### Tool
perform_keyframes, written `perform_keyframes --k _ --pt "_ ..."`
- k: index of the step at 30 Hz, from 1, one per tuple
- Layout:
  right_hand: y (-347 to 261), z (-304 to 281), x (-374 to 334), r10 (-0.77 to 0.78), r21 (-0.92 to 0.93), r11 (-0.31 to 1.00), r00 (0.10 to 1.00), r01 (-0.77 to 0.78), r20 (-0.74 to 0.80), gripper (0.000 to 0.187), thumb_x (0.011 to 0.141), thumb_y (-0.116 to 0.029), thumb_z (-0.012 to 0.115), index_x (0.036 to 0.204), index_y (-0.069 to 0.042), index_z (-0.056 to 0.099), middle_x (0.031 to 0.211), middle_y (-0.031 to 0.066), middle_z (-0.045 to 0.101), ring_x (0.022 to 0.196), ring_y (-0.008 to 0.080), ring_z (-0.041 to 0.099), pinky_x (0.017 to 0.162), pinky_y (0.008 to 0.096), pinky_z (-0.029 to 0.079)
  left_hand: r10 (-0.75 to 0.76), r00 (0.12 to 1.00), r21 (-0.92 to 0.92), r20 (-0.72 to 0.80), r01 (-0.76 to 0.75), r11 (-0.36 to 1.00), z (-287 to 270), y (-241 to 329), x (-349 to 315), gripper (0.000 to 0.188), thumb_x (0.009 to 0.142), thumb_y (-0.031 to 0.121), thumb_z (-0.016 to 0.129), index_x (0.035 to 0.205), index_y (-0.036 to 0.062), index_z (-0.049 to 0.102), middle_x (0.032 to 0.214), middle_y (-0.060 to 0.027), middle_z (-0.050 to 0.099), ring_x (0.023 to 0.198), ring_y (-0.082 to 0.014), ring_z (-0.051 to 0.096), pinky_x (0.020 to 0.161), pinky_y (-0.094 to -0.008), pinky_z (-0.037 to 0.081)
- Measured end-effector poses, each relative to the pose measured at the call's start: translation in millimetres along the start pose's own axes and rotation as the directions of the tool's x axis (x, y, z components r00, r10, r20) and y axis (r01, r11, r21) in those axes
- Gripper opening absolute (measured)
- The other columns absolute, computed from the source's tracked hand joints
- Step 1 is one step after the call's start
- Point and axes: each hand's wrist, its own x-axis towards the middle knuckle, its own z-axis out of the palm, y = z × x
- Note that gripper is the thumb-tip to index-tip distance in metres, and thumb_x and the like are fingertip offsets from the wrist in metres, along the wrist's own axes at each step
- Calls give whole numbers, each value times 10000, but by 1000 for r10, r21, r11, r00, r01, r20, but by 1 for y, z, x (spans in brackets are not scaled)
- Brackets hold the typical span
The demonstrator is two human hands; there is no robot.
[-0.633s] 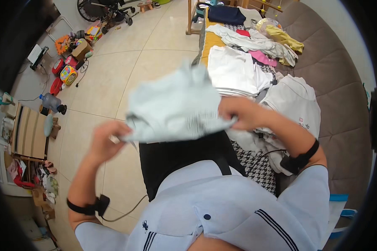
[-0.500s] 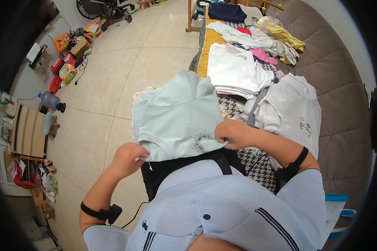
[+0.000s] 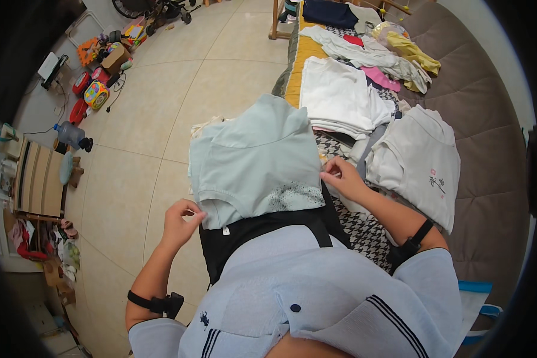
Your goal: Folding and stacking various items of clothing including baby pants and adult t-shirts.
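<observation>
A folded pale mint-green T-shirt (image 3: 256, 155) with a dark speckled print near its lower right rests across my lap, on top of other folded cloth. Its neckline faces my left side. At the shirt's near left corner is my left hand (image 3: 181, 224), thumb and fingers apart, with nothing gripped. My right hand (image 3: 343, 179) hovers at the shirt's right edge, fingers loosely bent and apart, the thumb tip close to the fabric. Whether either thumb touches the shirt is hard to tell.
To the right, a white T-shirt with a small print (image 3: 420, 164) lies on the brown sofa (image 3: 489, 131). Beyond my right hand is a stack of folded white clothes (image 3: 334, 95), with loose garments (image 3: 376, 56) farther back. Toys (image 3: 95, 92) and a water bottle (image 3: 71, 135) line the left wall.
Both hands have let go of the shirt's near edge. My right hand has moved up and right, and my left hand slightly left. The shirt now lies flatter.
</observation>
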Motion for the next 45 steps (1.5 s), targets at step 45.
perform_keyframes --k 45 --pt "-123 -137 109 148 741 669 988 -61 -53 122 633 -62 493 731 0 529 701 70 554 573 156 569 568 286 496 -76 949 -502 305 228 834 -32 198 206 373 772 182 612 1066 -16 495 957 -63 581 827 -120 570 719 -259 461"
